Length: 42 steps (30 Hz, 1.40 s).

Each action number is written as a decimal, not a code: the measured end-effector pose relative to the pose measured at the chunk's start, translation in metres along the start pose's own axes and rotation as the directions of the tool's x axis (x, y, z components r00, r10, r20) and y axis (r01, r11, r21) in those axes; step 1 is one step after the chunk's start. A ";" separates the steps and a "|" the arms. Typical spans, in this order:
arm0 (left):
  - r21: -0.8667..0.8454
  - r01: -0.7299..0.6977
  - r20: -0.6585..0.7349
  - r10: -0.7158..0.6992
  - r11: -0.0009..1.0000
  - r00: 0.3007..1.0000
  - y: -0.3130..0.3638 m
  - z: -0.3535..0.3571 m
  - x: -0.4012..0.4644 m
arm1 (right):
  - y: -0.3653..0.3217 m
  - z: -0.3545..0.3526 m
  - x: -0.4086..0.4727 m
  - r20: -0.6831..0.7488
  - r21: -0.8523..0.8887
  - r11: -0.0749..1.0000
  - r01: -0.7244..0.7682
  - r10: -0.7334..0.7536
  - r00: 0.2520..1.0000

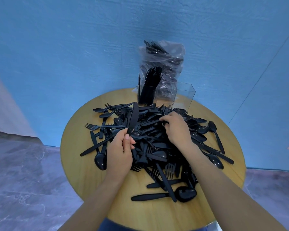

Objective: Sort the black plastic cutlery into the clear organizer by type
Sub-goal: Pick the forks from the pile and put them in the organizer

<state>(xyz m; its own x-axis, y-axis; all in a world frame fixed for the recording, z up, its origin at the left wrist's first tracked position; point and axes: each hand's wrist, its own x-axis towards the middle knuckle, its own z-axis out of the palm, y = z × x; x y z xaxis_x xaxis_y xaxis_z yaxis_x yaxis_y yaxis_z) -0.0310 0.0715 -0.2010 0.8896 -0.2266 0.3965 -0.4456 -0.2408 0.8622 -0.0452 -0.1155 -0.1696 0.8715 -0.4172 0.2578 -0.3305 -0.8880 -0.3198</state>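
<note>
Nearest, at 6 o'clock: loose spoon (pixel 183 193) on tabletop (pixel 83 172). Left hand (pixel 122 148) pinching upright knife (pixel 133 117); right hand (pixel 175 129) curled, plucking from pile (pixel 150 135). Mid-sort, probably. Next: knife into clear organizer (pixel 165 95) at 12 o'clock. Bare rim at 9 o'clock; cutlery nears 3 o'clock edge.

Both forearms are bare from wrist to the frame's lower edge, with no sleeves showing. The left hand (pixel 122 147) and right hand (pixel 175 129) wear no gloves, rings or watch. A strip of blue fabric clothing (pixel 110 225) shows at the bottom edge.
</note>
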 end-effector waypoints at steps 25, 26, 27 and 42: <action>0.020 -0.028 0.009 0.027 0.999 1.000 -0.003 0.000 0.001 | -0.027 -0.006 0.003 0.051 -0.053 0.988 0.146 -0.143 0.988; 0.017 -0.025 0.009 0.025 1.000 1.000 -0.003 0.000 0.001 | -0.031 -0.005 0.008 0.145 -0.097 0.986 0.136 -0.121 0.982; 0.011 -0.022 0.010 0.022 1.000 1.000 -0.003 0.000 0.001 | -0.035 -0.005 0.013 0.230 -0.132 0.984 0.122 -0.090 0.969; -0.013 -0.053 0.007 0.053 0.999 0.999 -0.004 0.001 0.001 | -0.044 0.002 0.033 0.285 -0.094 0.972 0.216 -0.182 0.941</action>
<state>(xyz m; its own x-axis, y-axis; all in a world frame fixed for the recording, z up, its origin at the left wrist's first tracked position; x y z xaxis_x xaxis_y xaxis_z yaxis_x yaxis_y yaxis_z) -0.0285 0.0713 -0.2040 0.8641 -0.2454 0.4394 -0.4907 -0.2166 0.8440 -0.0007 -0.0898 -0.1490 0.9836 -0.1757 0.0408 -0.1665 -0.9713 -0.1697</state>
